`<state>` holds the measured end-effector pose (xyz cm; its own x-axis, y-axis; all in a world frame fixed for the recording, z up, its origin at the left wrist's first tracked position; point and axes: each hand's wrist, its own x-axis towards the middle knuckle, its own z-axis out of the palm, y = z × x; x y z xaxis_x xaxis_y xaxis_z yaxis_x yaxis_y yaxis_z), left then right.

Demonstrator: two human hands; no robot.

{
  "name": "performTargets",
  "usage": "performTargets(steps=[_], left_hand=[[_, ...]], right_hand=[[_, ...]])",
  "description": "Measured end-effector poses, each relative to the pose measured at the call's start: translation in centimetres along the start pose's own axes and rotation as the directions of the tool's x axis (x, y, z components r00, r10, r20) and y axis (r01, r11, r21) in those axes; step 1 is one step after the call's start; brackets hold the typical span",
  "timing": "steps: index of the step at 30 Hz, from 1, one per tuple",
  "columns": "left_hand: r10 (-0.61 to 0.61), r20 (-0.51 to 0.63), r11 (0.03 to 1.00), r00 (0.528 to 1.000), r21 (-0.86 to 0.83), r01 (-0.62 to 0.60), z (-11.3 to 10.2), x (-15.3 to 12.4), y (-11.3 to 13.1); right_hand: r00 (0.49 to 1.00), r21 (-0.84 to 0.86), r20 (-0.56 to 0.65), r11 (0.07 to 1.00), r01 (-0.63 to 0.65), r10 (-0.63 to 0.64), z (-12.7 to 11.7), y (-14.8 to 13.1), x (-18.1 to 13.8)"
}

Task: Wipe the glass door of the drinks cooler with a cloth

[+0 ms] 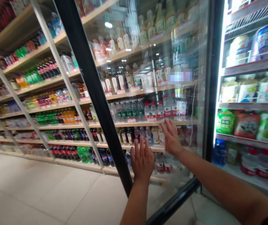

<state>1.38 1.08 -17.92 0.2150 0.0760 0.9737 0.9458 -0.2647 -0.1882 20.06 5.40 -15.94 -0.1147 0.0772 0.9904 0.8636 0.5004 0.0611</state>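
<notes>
A glass cooler door (182, 175) with a black frame stands swung out in front of me. My left hand (142, 159) lies against the lower part of the pane, beside the frame's left bar, fingers stretched upward and holding nothing I can see. Higher and to the right, my right hand (171, 137) rests on the same glass with its fingers extended. Something pale shows by its fingertips; whether it is a thin cloth or goods behind the pane, I cannot tell. Reflections cover much of the upper glass.
At the right is the lit cooler (248, 106), its shelves holding bottles and pouches. Long wooden shelves (61, 125) with many drinks run along the left and behind the glass. A pale tiled floor (42, 190) lies below. A thin white cord (192, 115) hangs near the door's right side.
</notes>
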Motion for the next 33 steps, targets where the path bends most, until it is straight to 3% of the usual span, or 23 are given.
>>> performTargets(steps=[2,4,9,11,14,16,18,20,23,25,27,29,31,32,33], left_hand=[[0.01,0.004,1.0,1.0,0.01,-0.01,0.0,0.0,0.0],[0.017,0.009,1.0,1.0,0.02,-0.017,0.0,0.0,-0.1],[0.029,-0.075,1.0,0.997,0.011,-0.028,0.3,-0.2,-0.2],[0.033,-0.118,0.999,0.992,0.0,-0.033,0.4,-0.4,-0.2],[0.038,-0.138,0.997,0.99,-0.059,-0.047,0.3,-0.7,-0.4],[0.049,-0.136,0.993,0.99,-0.101,-0.063,0.3,-0.8,-0.5],[0.057,-0.133,0.99,0.99,-0.118,-0.073,0.2,-0.7,-0.6],[0.056,-0.131,0.99,0.99,-0.122,-0.072,0.2,-0.6,-0.7],[0.044,-0.13,0.991,0.991,-0.122,-0.06,0.2,-0.5,-0.6],[0.043,-0.121,0.991,0.992,-0.119,-0.058,0.2,-0.6,-0.6],[0.048,-0.106,0.991,0.993,-0.12,-0.061,0.1,-0.9,-0.6],[0.055,-0.085,0.989,0.995,-0.131,-0.066,0.1,-1.1,-0.8],[0.059,-0.074,0.987,0.996,-0.147,-0.07,0.1,-1.2,-0.9],[0.058,-0.073,0.986,0.996,-0.149,-0.069,0.1,-1.2,-0.9],[0.056,-0.071,0.987,0.996,-0.144,-0.066,0.1,-1.1,-0.9]], right_hand=[[0.99,-0.011,0.092,0.994,0.112,-0.111,-0.2,-0.3,-3.6],[0.979,-0.006,0.151,0.991,0.136,-0.134,-0.4,-0.7,-3.8],[0.99,0.044,0.124,0.997,0.057,-0.062,-0.5,-2.5,5.8],[0.989,0.059,0.126,0.996,0.074,-0.081,-0.4,-3.4,6.8],[0.944,0.11,0.181,0.96,0.258,-0.274,-0.3,-3.7,2.8],[0.868,0.168,0.21,0.891,0.422,-0.451,-0.4,-3.1,-0.3],[0.811,0.194,0.243,0.845,0.498,-0.533,-0.6,-2.4,-0.7],[0.84,0.151,0.271,0.883,0.445,-0.47,-0.7,-2.2,1.6],[0.945,0.048,0.215,0.969,0.243,-0.247,-0.7,-2.8,5.6],[0.961,0.047,0.185,0.979,0.201,-0.206,-0.3,-3.2,5.1],[0.919,0.129,0.214,0.942,0.31,-0.332,0.1,-3.2,1.4],[0.771,0.317,0.255,0.804,0.503,-0.583,0.3,-2.7,-3.1],[0.644,0.407,0.329,0.719,0.563,-0.69,0.1,-1.9,-5.5],[0.619,0.408,0.352,0.711,0.573,-0.702,-0.1,-1.5,-5.4],[0.634,0.376,0.365,0.731,0.569,-0.681,-0.4,-1.1,-4.4]])
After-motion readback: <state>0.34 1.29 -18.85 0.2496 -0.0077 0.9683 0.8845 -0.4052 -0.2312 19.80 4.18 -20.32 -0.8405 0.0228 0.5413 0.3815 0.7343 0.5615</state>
